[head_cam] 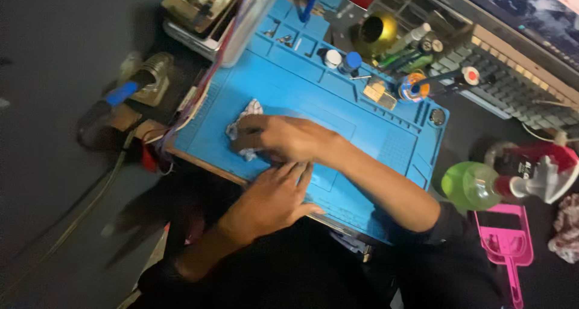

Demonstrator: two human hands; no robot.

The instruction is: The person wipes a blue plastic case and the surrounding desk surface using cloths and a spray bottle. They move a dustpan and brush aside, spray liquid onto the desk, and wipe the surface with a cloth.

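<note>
**Cloth pressed to the mat, other palm bracing**

We are curling the fingers of our right hand (274, 139) around a crumpled white cloth wad (246, 123), gripping it and pressing it down on the left part of the blue silicone work mat (368, 137), probably to rub the surface. Our left hand (274, 199) is lying flat just beside it, fingers extended and holding nothing, apparently steadying the mat. Further out, small white and blue capped bottles (341, 60) are standing in the mat's rear tray slots, out of the cloth's way. A green spray bottle (482, 185) is lying off the mat's right edge, beside a pink plastic dustpan (508, 241).
</note>
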